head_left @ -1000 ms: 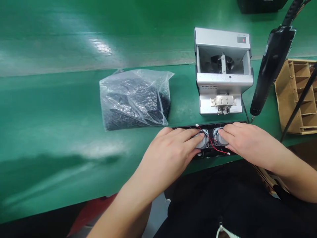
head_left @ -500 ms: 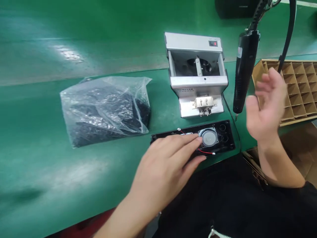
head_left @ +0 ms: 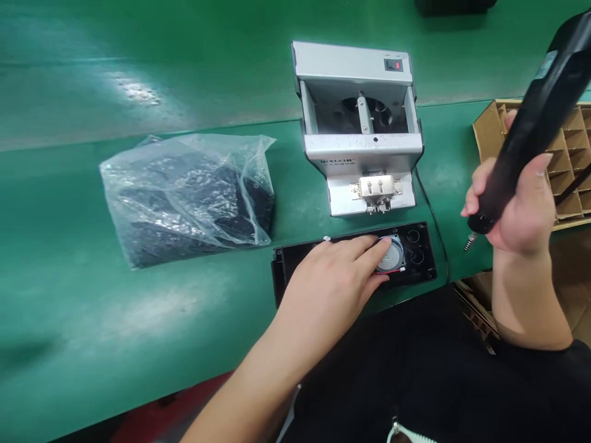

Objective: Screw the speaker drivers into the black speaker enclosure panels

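Bare forearms, black top w/ zip

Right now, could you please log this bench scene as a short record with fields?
left hand: flat on black panel, fingertips at round speaker
right hand: gripping electric screwdriver, tilted, tip down-left
behind panel: grey screw feeder, red switch lit
left of feeder: clear bag of black parts
right edge: cardboard divider tray
surface: green bench

Green bench (head_left: 138,320): bag (head_left: 184,197), feeder (head_left: 360,147), panel (head_left: 295,258)
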`<state>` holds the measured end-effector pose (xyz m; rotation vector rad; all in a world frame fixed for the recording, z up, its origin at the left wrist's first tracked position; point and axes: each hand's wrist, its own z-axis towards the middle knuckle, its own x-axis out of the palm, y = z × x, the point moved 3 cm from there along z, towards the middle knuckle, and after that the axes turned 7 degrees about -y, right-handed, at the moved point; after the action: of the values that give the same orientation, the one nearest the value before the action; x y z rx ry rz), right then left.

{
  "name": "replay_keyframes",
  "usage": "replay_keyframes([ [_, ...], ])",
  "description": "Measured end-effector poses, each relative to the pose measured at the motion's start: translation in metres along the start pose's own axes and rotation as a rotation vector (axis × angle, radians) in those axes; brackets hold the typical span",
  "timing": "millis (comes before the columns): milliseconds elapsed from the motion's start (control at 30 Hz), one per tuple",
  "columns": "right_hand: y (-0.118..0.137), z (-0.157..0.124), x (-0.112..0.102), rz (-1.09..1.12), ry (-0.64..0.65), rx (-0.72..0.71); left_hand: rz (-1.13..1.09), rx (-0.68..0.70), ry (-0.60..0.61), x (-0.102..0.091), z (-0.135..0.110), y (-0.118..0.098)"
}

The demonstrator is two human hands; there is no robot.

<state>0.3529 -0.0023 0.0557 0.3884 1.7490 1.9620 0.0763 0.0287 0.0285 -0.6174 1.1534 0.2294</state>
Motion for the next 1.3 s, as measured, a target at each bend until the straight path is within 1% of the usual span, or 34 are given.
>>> replay_keyframes([
  [67, 0.016, -0.006, -0.002, 0.008, 0.042, 0.010, 0.028, 0.006, 0.023, 0.001, 0.002, 0.000],
  [133, 0.027, -0.010, -0.001, 0.013, 0.071, 0.060, 0.025, 0.020, 0.027, 0.001, 0.003, 0.000],
  [233, 0.035, -0.010, 0.004, -0.010, 0.053, 0.157, -0.004, 0.026, 0.003, 0.001, 0.002, 0.001],
  [267, 0.037, -0.009, 0.005, -0.035, 0.038, 0.167, -0.013, 0.025, -0.003, 0.002, 0.001, 0.002],
  [367, 0.041, -0.007, 0.011, -0.099, 0.028, 0.110, -0.034, 0.030, -0.005, 0.002, 0.001, 0.004],
  [433, 0.042, -0.007, 0.012, -0.114, 0.017, 0.079, -0.050, 0.042, -0.004, 0.002, 0.003, 0.004],
  [533, 0.038, -0.009, 0.011, -0.087, 0.025, 0.083, -0.047, 0.038, 0.016, 0.003, 0.004, 0.004],
  [667, 0.031, -0.011, 0.006, 0.060, 0.178, 0.037, -0.022, 0.040, 0.035, 0.005, 0.004, 0.005],
  [700, 0.029, -0.011, 0.004, 0.087, 0.211, 0.047, -0.026, 0.054, 0.030, 0.005, 0.004, 0.006],
  [767, 0.026, -0.010, 0.002, 0.116, 0.239, 0.085, -0.037, 0.080, 0.023, 0.005, 0.004, 0.007],
  [933, 0.022, -0.006, 0.000, 0.228, 0.201, 0.109, -0.049, 0.086, 0.042, 0.005, 0.005, 0.012],
  [1033, 0.022, -0.006, 0.003, 0.205, 0.181, 0.138, -0.054, 0.090, 0.046, 0.004, 0.006, 0.013],
  [1167, 0.024, -0.006, 0.007, 0.306, 0.093, 0.189, -0.058, 0.090, 0.084, 0.005, 0.007, 0.014],
  [1233, 0.027, -0.005, 0.009, 0.329, 0.087, 0.174, -0.050, 0.084, 0.101, 0.006, 0.007, 0.014],
  [1300, 0.032, -0.004, 0.012, 0.281, 0.108, 0.127, -0.044, 0.069, 0.108, 0.008, 0.007, 0.013],
])
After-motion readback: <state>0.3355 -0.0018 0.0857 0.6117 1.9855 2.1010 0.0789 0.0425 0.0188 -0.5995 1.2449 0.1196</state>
